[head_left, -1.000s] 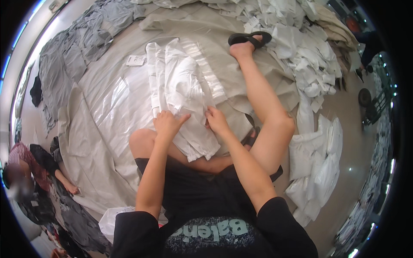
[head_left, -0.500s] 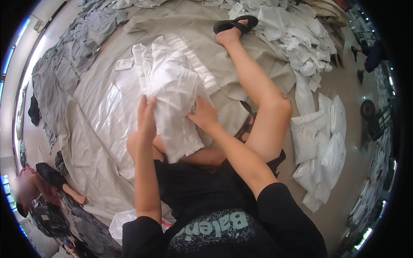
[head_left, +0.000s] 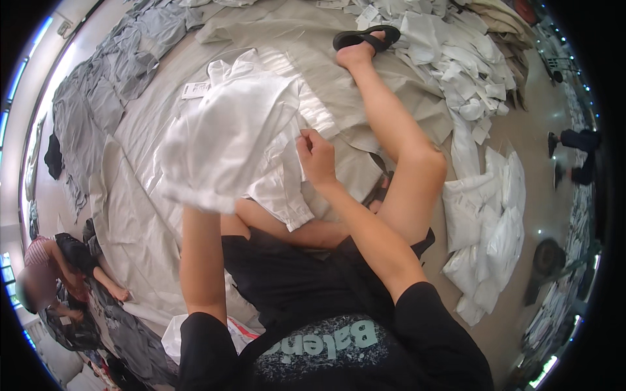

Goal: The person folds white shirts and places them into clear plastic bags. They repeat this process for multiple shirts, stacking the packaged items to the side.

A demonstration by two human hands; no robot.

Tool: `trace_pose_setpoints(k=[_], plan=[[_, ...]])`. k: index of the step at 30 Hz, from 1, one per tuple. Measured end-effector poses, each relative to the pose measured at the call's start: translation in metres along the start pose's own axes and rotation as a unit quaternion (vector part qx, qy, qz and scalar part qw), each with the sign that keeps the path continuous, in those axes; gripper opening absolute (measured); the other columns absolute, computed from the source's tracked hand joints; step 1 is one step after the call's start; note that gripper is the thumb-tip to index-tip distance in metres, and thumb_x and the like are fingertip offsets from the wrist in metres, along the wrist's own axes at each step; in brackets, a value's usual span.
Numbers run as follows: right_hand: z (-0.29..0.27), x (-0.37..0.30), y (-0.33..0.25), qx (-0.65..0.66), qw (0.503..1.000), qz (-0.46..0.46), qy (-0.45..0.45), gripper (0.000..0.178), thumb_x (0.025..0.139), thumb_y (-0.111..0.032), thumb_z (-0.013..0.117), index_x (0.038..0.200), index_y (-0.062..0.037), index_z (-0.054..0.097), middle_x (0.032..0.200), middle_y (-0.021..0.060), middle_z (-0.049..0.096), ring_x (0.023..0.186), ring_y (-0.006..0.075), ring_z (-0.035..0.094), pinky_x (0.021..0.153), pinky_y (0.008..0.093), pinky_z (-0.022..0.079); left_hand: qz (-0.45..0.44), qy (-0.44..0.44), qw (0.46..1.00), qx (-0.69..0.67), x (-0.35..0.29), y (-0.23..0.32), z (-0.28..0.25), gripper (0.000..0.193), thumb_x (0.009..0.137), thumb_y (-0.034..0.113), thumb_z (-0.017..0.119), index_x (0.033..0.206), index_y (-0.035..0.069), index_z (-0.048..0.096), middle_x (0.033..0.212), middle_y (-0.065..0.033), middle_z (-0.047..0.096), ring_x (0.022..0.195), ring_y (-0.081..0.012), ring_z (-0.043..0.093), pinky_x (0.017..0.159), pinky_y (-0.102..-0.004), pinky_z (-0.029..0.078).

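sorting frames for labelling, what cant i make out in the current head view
Left hand: head view, hidden behind the blurred, raised white garment.
Right hand: head view, curled fingers hide what, if anything, it grips.
White label: head view, print too small.
Bystander: head view, upper body cut off by picture's dark rim.

I count one white garment [head_left: 228, 124] in front of me on one beige sheet [head_left: 130, 234], and one printed tag [head_left: 195, 90] beside it. One of my hands shows, the right hand [head_left: 316, 156]. One heap of grey garments [head_left: 91, 98] runs along the sheet's left edge. Past its right edge lie several white plastic-wrapped packs [head_left: 486, 225], too overlapped to count. I see two other people [head_left: 73, 257].
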State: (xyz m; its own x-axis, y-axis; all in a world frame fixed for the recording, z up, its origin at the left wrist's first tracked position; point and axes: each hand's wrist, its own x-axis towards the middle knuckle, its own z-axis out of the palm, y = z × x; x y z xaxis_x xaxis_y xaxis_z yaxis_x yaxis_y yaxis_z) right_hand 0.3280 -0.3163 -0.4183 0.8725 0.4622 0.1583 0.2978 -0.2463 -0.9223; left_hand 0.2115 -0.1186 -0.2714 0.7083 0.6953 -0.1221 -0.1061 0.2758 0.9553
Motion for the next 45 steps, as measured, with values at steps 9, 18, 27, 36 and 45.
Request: trace_pose_setpoints(k=[9, 18, 27, 36, 45], plan=[[0.085, -0.047, 0.093, 0.211, 0.929, 0.062, -0.297, 0.055, 0.105, -0.031, 0.064, 0.152, -0.0030, 0.055, 0.152, 0.0145, 0.061, 0.136, 0.0280, 0.059, 0.116, 0.0384, 0.046, -0.055, 0.026, 0.941, 0.333, -0.095, -0.172, -0.098, 0.058, 0.100, 0.006, 0.065, 0.152, -0.008, 0.043, 0.101, -0.0198, 0.074, 0.090, -0.0266, 0.071, 0.079, -0.0380, 0.055], [-0.016, 0.018, -0.011, -0.122, 0.987, 0.002, -0.100, 0.043, 0.105, -0.026, 0.063, 0.145, -0.0090, 0.065, 0.149, 0.0148, 0.063, 0.132, 0.0353, 0.061, 0.109, 0.0486, 0.050, -0.058, -0.016, 0.877, 0.476, -0.096, -0.148, -0.050, 0.056, 0.100, 0.009, 0.065, 0.150, -0.002, 0.043, 0.089, -0.0294, 0.073, 0.084, -0.0454, 0.072, 0.074, -0.0505, 0.055], [0.070, 0.029, 0.052, -0.324, 0.900, -0.248, -0.152, 0.049, 0.105, -0.045, 0.058, 0.144, -0.0165, 0.065, 0.158, 0.0131, 0.053, 0.150, 0.0370, 0.043, 0.122, 0.0638, 0.031, -0.072, -0.200, 0.671, 0.710, -0.051, -0.133, -0.044, 0.033, 0.091, 0.018, 0.075, 0.114, -0.002, 0.061, 0.092, -0.0262, 0.076, 0.089, -0.0460, 0.074, 0.078, -0.0552, 0.058], [0.122, 0.227, 0.059, 0.002, 0.994, 0.012, -0.106, 0.061, 0.095, -0.040, 0.074, 0.139, 0.0015, 0.065, 0.132, 0.0223, 0.071, 0.116, 0.0365, 0.069, 0.102, 0.0449, 0.053, 0.220, -0.146, 0.740, 0.618, 0.052, -0.181, -0.039, 0.045, 0.101, 0.018, 0.066, 0.143, 0.006, 0.059, 0.110, -0.0134, 0.063, 0.101, -0.0337, 0.064, 0.088, -0.0446, 0.053], [0.167, 0.335, 0.035, 0.110, 0.942, 0.187, -0.255, 0.058, 0.091, -0.034, 0.086, 0.133, 0.0032, 0.069, 0.122, 0.0162, 0.075, 0.110, 0.0229, 0.072, 0.090, 0.0351, 0.058, 0.198, -0.120, 0.760, 0.607, 0.074, -0.207, -0.032, 0.051, 0.099, 0.020, 0.064, 0.148, 0.010, 0.060, 0.113, -0.0092, 0.064, 0.107, -0.0309, 0.061, 0.092, -0.0453, 0.049]])
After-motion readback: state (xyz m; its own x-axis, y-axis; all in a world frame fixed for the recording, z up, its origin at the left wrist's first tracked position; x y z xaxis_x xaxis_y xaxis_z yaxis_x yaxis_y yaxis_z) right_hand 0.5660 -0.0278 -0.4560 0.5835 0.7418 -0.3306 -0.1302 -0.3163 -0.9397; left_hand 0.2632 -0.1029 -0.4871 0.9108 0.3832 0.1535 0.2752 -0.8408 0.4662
